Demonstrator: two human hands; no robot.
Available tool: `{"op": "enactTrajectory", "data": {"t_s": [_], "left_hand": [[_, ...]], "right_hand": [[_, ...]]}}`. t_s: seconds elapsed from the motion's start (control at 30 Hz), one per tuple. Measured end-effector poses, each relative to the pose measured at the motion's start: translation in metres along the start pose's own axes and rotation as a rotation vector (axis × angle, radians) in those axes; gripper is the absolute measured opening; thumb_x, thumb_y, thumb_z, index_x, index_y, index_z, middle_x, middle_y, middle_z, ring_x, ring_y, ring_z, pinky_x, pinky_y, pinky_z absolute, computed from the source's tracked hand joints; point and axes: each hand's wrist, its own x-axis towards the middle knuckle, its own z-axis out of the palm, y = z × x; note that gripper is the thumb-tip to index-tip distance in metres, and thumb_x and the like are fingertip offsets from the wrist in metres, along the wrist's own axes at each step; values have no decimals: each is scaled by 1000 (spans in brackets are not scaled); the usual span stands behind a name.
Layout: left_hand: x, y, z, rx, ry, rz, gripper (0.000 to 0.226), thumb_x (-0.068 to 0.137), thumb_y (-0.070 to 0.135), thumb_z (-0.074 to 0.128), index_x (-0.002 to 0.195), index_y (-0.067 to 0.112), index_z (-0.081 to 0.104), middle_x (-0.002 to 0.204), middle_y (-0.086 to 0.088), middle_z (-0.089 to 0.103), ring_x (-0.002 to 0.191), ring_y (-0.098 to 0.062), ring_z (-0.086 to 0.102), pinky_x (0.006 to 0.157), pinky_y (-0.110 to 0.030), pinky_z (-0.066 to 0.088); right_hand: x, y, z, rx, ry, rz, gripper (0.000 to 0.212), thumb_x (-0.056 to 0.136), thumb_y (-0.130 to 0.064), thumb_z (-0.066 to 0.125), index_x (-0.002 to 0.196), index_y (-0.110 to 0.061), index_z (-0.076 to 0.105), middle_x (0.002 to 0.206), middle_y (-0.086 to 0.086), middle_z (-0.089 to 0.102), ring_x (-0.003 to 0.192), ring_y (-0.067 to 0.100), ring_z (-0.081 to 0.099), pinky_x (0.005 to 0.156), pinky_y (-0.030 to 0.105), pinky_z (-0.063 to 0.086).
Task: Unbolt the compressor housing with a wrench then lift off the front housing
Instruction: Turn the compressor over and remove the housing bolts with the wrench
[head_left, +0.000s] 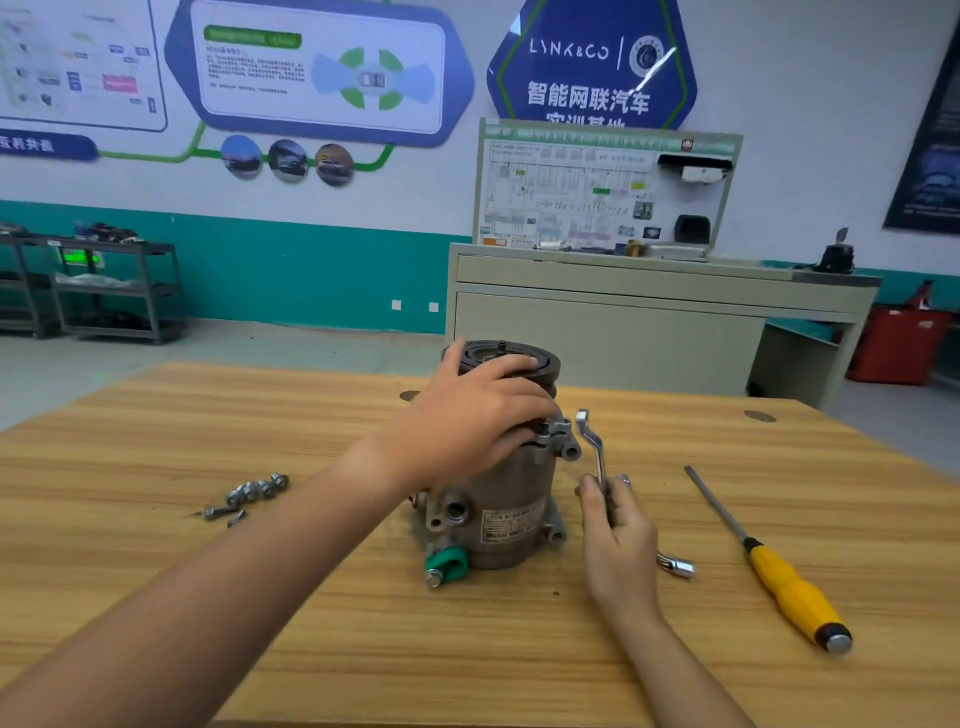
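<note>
Steadying the compressor (498, 514) with the left hand (467, 415), fingers curled down over the black pulley (519, 356) on top and thumb hooked on its far rim, apparently to keep the body from twisting or tipping under wrench load. Standing upright near the middle of the desk (363, 649), pulley end up, front housing (558, 436) uppermost and so free for lifting straight off later. Gripping the shank of the offset wrench (595, 447) in the right hand (618, 535), thumb and fingers wrapped round it, upper ring end raised just beside the lug at the housing flange, not visibly seated on any bolt head. Keeping loose bolts (254, 493) heaped together on the desk to the left, well apart from the work, probably against rolling away. Leaving a yellow-handled screwdriver (779, 577) lying to the right, near yet untouched. Judging by that heap, well into the unbolting, housing not yet lifted.
</note>
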Motion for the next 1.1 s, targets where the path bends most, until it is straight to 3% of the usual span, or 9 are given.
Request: {"op": "enactTrajectory", "data": {"t_s": [0.13, 0.27, 0.37, 0.43, 0.53, 0.67, 0.83, 0.93, 1.1], "left_hand": [[19, -3, -1, 27, -118, 62, 32, 96, 31, 48, 127, 32, 56, 132, 14, 54, 138, -6, 17, 108, -61, 2], [22, -2, -7, -77, -127, 50, 25, 95, 24, 50, 116, 27, 65, 122, 12, 61, 135, -6, 24, 109, -55, 5], [26, -3, -23, -371, 147, -63, 22, 92, 14, 56, 109, 19, 68, 113, 12, 61, 126, -6, 39, 111, -43, 18], [26, -8, -43, -503, 382, -133, 25, 88, 8, 60, 110, 17, 67, 105, 17, 57, 113, -3, 48, 104, -21, 32], [-2, -27, -68, -487, 562, -232, 26, 85, 9, 64, 108, 22, 62, 95, 22, 57, 92, 13, 54, 88, -7, 40], [-86, -65, -62, -361, 391, -586, 15, 81, 9, 69, 96, 13, 68, 87, 2, 65, 78, -3, 60, 74, -18, 49], [-194, -92, -17, -302, 168, -1045, 14, 79, 6, 72, 92, 10, 72, 80, -1, 67, 70, 2, 57, 54, -2, 38], [-227, -101, 1, -300, 148, -1145, 15, 78, 2, 72, 92, 5, 74, 83, -5, 70, 71, -7, 60, 57, -2, 39], [-231, -106, 22, -183, 23, -1077, 14, 79, 8, 72, 93, 8, 75, 94, -9, 72, 82, -18, 64, 67, -22, 37]], "right_hand": [[0, 4, -1, 20, 26, 1, 27, 93, -14, 51, 67, -21, 53, 57, -7, 47, 55, 0, 44, 52, 13, 34], [0, 5, -1, 26, 36, 9, 25, 92, -16, 53, 67, -20, 54, 57, -7, 48, 54, -1, 44, 51, 12, 34], [0, 6, -2, 46, 37, 36, 23, 92, -19, 52, 69, -17, 55, 57, -5, 46, 52, 0, 41, 50, 13, 33], [1, 7, -4, 66, 57, 66, 25, 93, -22, 49, 70, -18, 55, 54, -6, 42, 50, 2, 38, 49, 18, 32], [6, 11, -8, 94, 79, 148, 25, 95, -26, 45, 74, -20, 57, 54, -3, 42, 53, 13, 39, 52, 31, 33], [10, 20, -10, 92, 83, 218, 27, 96, -34, 40, 79, -21, 57, 56, 0, 41, 55, 18, 39, 55, 35, 31], [15, 31, -10, 47, 121, 262, 30, 96, -40, 39, 83, -22, 58, 57, 1, 44, 54, 18, 41, 54, 34, 34], [17, 32, -10, 105, 127, 310, 31, 96, -39, 40, 79, -21, 58, 50, -3, 37, 43, 11, 36, 41, 24, 32], [16, 32, -11, 72, 131, 255, 30, 96, -38, 41, 76, -23, 57, 50, 0, 40, 45, 15, 38, 36, 19, 30]]}}
